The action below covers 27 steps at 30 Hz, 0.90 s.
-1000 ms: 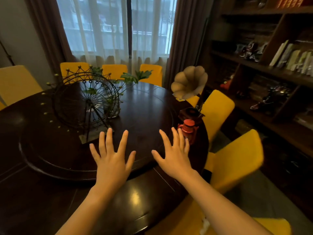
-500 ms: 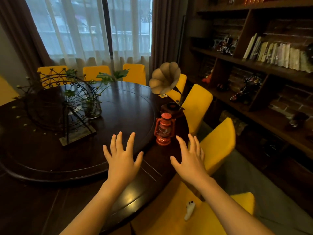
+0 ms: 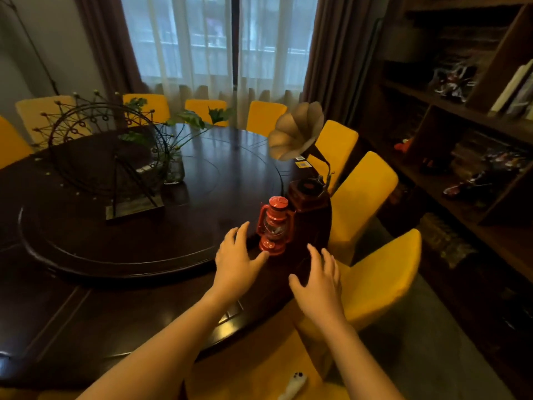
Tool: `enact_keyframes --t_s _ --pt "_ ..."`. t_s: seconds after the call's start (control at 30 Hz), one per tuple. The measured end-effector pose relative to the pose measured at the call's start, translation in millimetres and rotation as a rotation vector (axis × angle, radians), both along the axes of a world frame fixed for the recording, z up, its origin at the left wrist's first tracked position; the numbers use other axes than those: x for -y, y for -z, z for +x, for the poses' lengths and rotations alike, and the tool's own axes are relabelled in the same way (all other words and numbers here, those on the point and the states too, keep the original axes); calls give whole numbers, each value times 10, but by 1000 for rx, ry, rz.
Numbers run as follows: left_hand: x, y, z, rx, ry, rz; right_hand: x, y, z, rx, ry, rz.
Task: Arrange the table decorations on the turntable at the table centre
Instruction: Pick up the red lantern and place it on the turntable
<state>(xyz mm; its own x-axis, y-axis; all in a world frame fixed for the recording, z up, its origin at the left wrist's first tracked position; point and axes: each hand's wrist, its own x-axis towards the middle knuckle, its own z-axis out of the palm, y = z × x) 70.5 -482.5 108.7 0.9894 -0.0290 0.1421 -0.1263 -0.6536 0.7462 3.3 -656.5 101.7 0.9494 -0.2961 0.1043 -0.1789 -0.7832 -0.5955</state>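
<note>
A small red lantern (image 3: 273, 226) stands upright on the dark round table's outer ring, just off the raised turntable (image 3: 121, 259). Right behind it is a gramophone (image 3: 305, 180) with a brass horn. A wire ferris wheel (image 3: 109, 157) and a glass vase of green leaves (image 3: 174, 168) stand on the turntable. My left hand (image 3: 236, 259) is open, its thumb almost touching the lantern's base from the left. My right hand (image 3: 320, 284) is open a little to the lantern's right and nearer to me, holding nothing.
Yellow chairs (image 3: 375, 272) ring the table, two of them close by my right arm. A small white object (image 3: 294, 385) lies on the chair seat below me. Dark shelves (image 3: 473, 116) with books and figurines fill the right wall. Curtains hang behind the table.
Both hands have moved forward and to the right toward the red lantern, and the view has swung with them. Both still hold nothing.
</note>
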Motion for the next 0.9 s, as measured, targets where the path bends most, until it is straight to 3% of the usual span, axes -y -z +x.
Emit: enact_keyframes --t_s 0.1,0.4,0.9 --pt "45 204 158 -166 -69 -245 235 113 216 -27 16 173" --pt "79 550 1197 -319 -7 -187 456 583 903 -111 47 523" --pt "353 1238 2920 -442 292 -373 421 1135 2658 -158 194 584"
